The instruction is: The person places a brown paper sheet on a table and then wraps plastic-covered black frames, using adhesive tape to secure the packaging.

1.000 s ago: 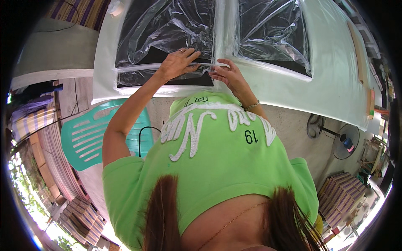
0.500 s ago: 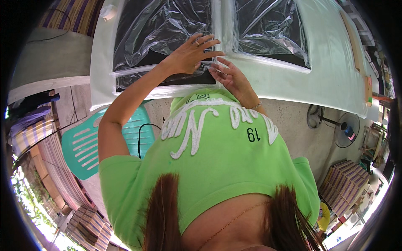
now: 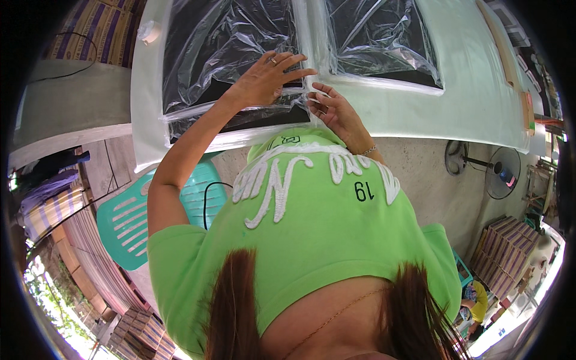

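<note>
A dark flat panel (image 3: 198,78) under wrinkled clear plastic film (image 3: 258,36) lies at the table's near edge, with pale, shiny film strips along its borders. Over its lower right corner rests my left hand (image 3: 264,81), a ring on one finger, the fingers spread and pointing right. Just right of that corner is my right hand (image 3: 339,114), fingers apart and loosely curled beside the film's edge. I make out nothing held in either hand; the left palm is hidden. A second film-covered dark panel (image 3: 384,36) lies to the right.
The table (image 3: 474,108) has a pale green cover. A roll of tape (image 3: 148,32) sits at its left edge. Below are a green plastic chair (image 3: 129,219) at left and a fan (image 3: 503,173) at right. Another person in yellow (image 3: 478,301) is at the far lower right.
Both hands stay at the panel's corner; the left has shifted slightly left and the right fingers have drawn a little away from it. The view has shifted slightly.
</note>
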`<state>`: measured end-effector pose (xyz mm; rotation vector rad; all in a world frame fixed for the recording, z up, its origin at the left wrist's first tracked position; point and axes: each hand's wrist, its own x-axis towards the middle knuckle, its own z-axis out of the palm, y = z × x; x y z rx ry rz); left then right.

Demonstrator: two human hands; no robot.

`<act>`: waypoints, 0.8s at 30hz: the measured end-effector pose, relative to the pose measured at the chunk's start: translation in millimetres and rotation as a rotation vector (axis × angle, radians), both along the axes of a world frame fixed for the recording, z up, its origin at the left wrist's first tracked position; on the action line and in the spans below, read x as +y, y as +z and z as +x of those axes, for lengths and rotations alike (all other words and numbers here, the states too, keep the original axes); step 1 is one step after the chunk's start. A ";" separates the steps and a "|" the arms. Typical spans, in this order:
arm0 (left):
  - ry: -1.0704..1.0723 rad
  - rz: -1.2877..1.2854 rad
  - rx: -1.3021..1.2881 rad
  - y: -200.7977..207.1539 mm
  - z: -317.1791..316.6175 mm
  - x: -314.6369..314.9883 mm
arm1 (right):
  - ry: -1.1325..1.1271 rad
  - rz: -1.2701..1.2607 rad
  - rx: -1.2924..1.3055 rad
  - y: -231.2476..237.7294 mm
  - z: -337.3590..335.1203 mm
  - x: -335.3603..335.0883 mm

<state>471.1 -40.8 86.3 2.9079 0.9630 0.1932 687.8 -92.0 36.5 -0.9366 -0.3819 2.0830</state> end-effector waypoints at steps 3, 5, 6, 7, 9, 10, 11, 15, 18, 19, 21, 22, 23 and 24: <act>0.042 0.005 -0.017 4.0 0.1 0.3 | 0.016 0.005 -0.012 2.4 -2.4 1.2; 0.001 -0.012 -0.010 0.7 4.2 0.6 | 0.038 0.017 -0.020 3.4 -3.3 2.5; -0.019 -0.023 -0.007 -2.0 6.4 0.1 | 0.038 0.018 -0.020 3.1 -3.4 2.2; -0.014 -0.061 -0.015 -5.1 8.4 0.2 | 0.038 0.019 -0.020 2.7 -3.2 2.1; -0.006 -0.140 -0.029 -8.1 12.4 0.4 | 0.041 0.023 -0.023 2.8 -2.3 1.6; -0.005 -0.156 -0.015 -7.9 13.3 0.5 | 0.044 0.025 -0.027 3.3 -1.4 1.3; -0.004 -0.172 -0.001 -7.6 13.7 1.1 | 0.048 0.027 -0.030 3.4 -0.5 1.0; -0.023 -0.166 -0.018 -6.7 14.0 2.1 | 0.039 0.008 -0.033 0.5 2.4 1.2; -0.060 -0.209 0.032 -2.6 18.0 4.5 | 0.036 0.002 -0.036 -1.2 3.8 2.6; -0.062 -0.198 0.021 -2.5 18.1 4.0 | 0.034 0.002 -0.039 -2.0 3.9 3.2; -0.066 -0.177 0.001 -1.9 18.6 2.3 | 0.034 -0.001 -0.035 -5.1 5.0 4.1; -0.054 -0.184 0.016 -1.5 19.6 1.8 | 0.035 -0.005 -0.027 -7.0 6.0 4.3; -0.042 -0.192 0.032 -1.2 21.2 1.4 | 0.036 -0.009 -0.020 -9.0 7.0 4.6; -0.029 -0.200 0.048 -1.3 22.5 1.1 | 0.031 -0.015 -0.025 -8.5 6.7 4.2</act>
